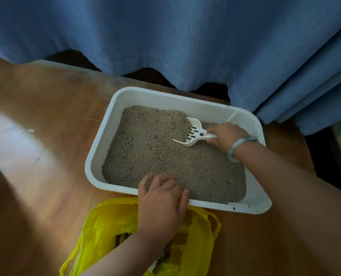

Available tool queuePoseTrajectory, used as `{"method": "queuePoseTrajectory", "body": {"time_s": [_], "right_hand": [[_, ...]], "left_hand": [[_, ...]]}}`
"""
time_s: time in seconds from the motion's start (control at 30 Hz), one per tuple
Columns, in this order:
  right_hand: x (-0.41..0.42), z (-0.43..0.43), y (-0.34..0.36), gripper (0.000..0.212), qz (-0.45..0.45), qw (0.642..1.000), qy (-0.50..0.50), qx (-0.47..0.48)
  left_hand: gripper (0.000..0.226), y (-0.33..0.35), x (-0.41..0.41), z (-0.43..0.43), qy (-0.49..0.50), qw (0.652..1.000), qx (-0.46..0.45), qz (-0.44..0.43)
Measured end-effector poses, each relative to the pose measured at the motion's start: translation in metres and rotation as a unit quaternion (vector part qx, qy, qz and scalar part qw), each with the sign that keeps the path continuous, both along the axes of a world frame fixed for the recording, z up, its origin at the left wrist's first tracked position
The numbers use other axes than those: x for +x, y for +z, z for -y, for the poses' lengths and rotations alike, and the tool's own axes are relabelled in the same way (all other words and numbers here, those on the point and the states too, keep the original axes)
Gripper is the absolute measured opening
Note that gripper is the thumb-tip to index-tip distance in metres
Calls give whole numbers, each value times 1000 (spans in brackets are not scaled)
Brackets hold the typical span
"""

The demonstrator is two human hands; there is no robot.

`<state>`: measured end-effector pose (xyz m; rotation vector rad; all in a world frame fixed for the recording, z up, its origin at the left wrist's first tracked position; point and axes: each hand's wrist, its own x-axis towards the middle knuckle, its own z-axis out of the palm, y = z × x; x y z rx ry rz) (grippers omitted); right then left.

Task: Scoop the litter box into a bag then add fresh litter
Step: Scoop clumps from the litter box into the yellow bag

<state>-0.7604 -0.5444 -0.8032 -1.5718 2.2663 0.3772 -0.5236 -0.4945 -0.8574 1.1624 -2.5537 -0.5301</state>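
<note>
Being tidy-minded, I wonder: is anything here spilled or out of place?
Hardly. One small pale scrap lies on the wooden floor left of the litter box; no litter shows outside it.

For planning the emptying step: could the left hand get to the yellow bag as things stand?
Probably yes. The left hand grips the near rim of the litter box, and the yellow bag lies open right beneath its wrist, with nothing between them.
</note>
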Motion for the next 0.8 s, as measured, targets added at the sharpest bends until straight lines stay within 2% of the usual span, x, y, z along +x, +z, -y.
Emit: {"method": "queuePoseTrajectory", "body": {"time_s": [0.1, 0.17, 0.27, 0.33, 0.4, 0.47, 0.53, 0.67, 0.8], "right_hand": [[1, 3, -2, 24, 3, 1000, 12, -3], [-1, 7, -1, 26, -12, 1000, 25, 2], [-2, 20, 6, 26, -30, 999, 31, 20], [-1, 32, 10, 25, -41, 997, 37, 53], [0, 43, 14, 26, -56, 993, 42, 91], [3, 54, 16, 26, -75, 992, 39, 93], [5, 63, 14, 25, -89, 992, 26, 91], [22, 83, 5, 19, -114, 988, 72, 77], [42, 101, -5, 20, -77, 992, 68, 77]], "left_hand": [[28, 8, 6, 13, -9, 999, -14, -32], [29, 11, 18, 41, 62, 996, -46, -37], [61, 19, 45, 98, 237, 971, 9, 15], [75, 25, 54, 126, 281, 954, 72, 75], [58, 23, 54, 138, 292, 944, 121, 97], [29, 18, 55, 141, 290, 946, 118, 80], [18, 13, 58, 143, 286, 952, 97, 55], [18, 10, 62, 144, 266, 960, 79, 44], [26, 9, 63, 144, 255, 963, 77, 41]]}}
